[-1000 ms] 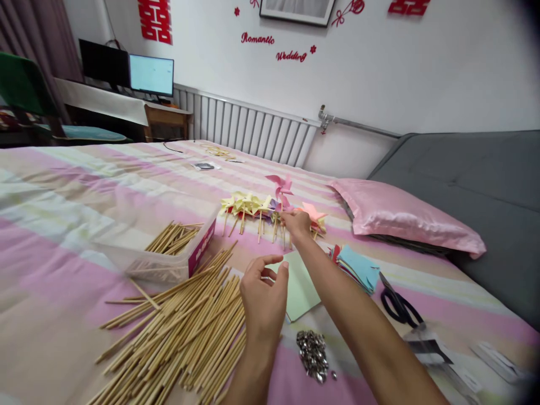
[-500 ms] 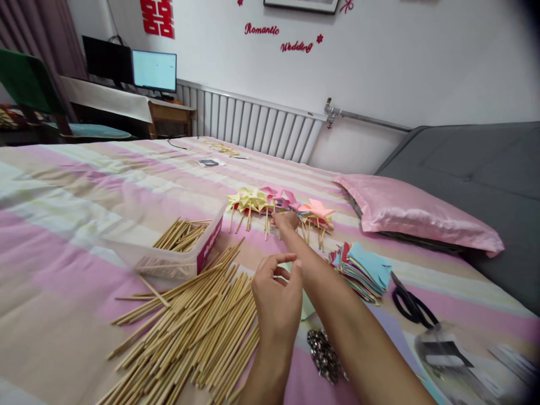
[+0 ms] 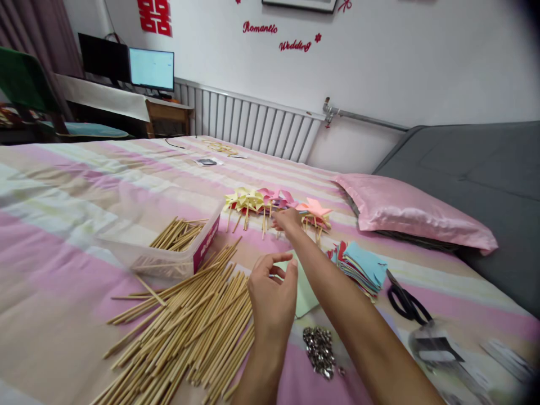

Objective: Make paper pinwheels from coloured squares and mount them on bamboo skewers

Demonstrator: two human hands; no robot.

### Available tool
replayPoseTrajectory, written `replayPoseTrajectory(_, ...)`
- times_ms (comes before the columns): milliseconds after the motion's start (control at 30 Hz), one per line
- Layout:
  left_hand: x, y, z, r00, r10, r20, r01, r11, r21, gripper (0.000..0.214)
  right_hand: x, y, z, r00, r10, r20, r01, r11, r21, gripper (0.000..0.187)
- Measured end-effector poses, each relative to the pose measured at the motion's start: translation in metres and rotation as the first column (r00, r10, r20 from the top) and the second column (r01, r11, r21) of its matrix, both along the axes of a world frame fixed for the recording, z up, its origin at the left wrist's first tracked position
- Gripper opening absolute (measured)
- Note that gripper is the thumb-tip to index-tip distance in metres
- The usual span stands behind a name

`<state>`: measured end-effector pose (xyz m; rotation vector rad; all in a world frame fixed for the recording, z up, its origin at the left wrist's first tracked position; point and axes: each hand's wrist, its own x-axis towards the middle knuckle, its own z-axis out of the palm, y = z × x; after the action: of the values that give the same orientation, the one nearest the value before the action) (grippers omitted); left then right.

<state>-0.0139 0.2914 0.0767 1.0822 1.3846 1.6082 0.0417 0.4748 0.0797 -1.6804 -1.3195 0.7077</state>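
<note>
1. Around our hands, many things lie on the striped bedsheet (image 3: 59, 253): on the left a heap of wooden sticks (image 3: 189, 326), and behind it a transparent box (image 3: 205, 247) with more sticks inside.
2. On the right we have a stack of coloured paper (image 3: 365, 269), and just beside it the black scissors (image 3: 405, 304); nearer to us are small metal pieces (image 3: 319, 351).
3. The pink pillow (image 3: 417, 211) and the grey headboard (image 3: 476, 185) bound the right side, while the radiator (image 3: 248, 118) stands along the far edge. Between this edge and the pinwheels, the sheet spreads widely.
4. Our right forearm passes above the light green paper (image 3: 304, 293) and covers one part of it.
5. The paper pinwheels (image 3: 244, 198) lie in a row, directly at our right hand (image 3: 288, 220). Its fingers bend beside their stems; we cannot tell whether they grip one.
6. Our left hand (image 3: 274, 287) is released, loosely curved, nearer to us, just beside the stick heap.
</note>
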Motion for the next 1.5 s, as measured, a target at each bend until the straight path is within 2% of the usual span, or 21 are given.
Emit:
replayPoseTrajectory(100,0.001,0.001,0.000,1.000,0.002,-0.007,-0.002,1.000,0.003,0.019,0.030,-0.046,0.028,0.994,0.105,-0.036,-0.104,0.994,0.034,0.025)
replayPoseTrajectory(200,0.003,0.002,-0.001,1.000,-0.003,-0.014,0.003,1.000,0.014,0.022,0.069,-0.113,0.047,0.987,0.151,-0.057,-0.143,0.983,0.118,0.025)
replayPoseTrajectory(300,0.006,0.004,-0.003,0.999,-0.022,-0.037,0.023,1.000,0.016,0.027,0.108,-0.176,0.048,0.991,0.100,-0.090,-0.083,0.980,0.181,0.031)
replayPoseTrajectory(400,0.010,0.006,-0.006,0.996,-0.024,-0.090,0.026,0.999,0.019,0.030,0.142,-0.208,0.033,0.993,-0.066,-0.093,0.083,0.979,0.184,0.033)
replayPoseTrajectory(500,0.014,0.007,-0.007,0.988,-0.019,-0.154,0.020,1.000,0.005,0.031,0.171,-0.209,0.014,0.959,-0.282,0.025,0.265,0.927,0.264,0.029)
replayPoseTrajectory(600,0.020,0.006,-0.005,0.971,-0.011,-0.237,0.006,1.000,-0.018,0.029,0.197,-0.198,0.001,0.870,-0.425,0.251,0.328,0.878,0.349,0.020)
replayPoseTrajectory(733,0.029,0.004,-0.004,0.954,-0.018,-0.298,0.010,1.000,-0.026,0.029,0.227,-0.189,-0.001,0.752,-0.469,0.464,0.363,0.881,0.302,0.018)
replayPoseTrajectory(833,0.037,0.004,-0.005,0.942,-0.037,-0.334,0.027,0.999,-0.035,0.029,0.243,-0.187,0.002,0.740,-0.447,0.502,0.380,0.894,0.236,0.020)
replayPoseTrajectory(900,0.042,0.003,-0.007,0.930,-0.051,-0.363,0.038,0.998,-0.043,0.029,0.250,-0.187,0.005,0.767,-0.389,0.510,0.352,0.920,0.172,0.020)
replayPoseTrajectory(967,0.047,0.003,-0.007,0.919,-0.075,-0.386,0.056,0.997,-0.061,0.028,0.254,-0.189,0.007,0.818,-0.281,0.502,0.278,0.957,0.082,0.016)
replayPoseTrajectory(1033,0.051,0.003,-0.008,0.909,-0.098,-0.405,0.073,0.994,-0.077,0.027,0.254,-0.192,0.009,0.869,-0.127,0.478,0.162,0.986,-0.032,0.012)
replayPoseTrajectory(1100,0.054,0.003,-0.009,0.904,-0.104,-0.415,0.081,0.994,-0.073,0.025,0.251,-0.195,0.010,0.884,0.043,0.465,0.037,0.986,-0.160,0.015)
replayPoseTrajectory(1167,0.055,0.003,-0.011,0.901,-0.099,-0.423,0.083,0.995,-0.056,0.023,0.246,-0.198,0.010,0.854,0.213,0.475,-0.077,0.954,-0.290,0.027)
replayPoseTrajectory(1267,0.054,0.003,-0.013,0.899,-0.101,-0.425,0.097,0.995,-0.032,0.023,0.234,-0.201,0.006,0.739,0.390,0.550,-0.153,0.891,-0.427,0.052)
replayPoseTrajectory(1367,0.051,0.003,-0.015,0.900,-0.113,-0.421,0.118,0.993,-0.014,0.023,0.222,-0.205,0.001,0.671,0.431,0.603,-0.134,0.871,-0.473,0.066)
replayPoseTrajectory(1500,0.046,0.004,-0.016,0.895,-0.105,-0.434,0.118,0.993,0.004,0.022,0.208,-0.211,-0.003,0.680,0.441,0.585,-0.113,0.852,-0.511,0.065)
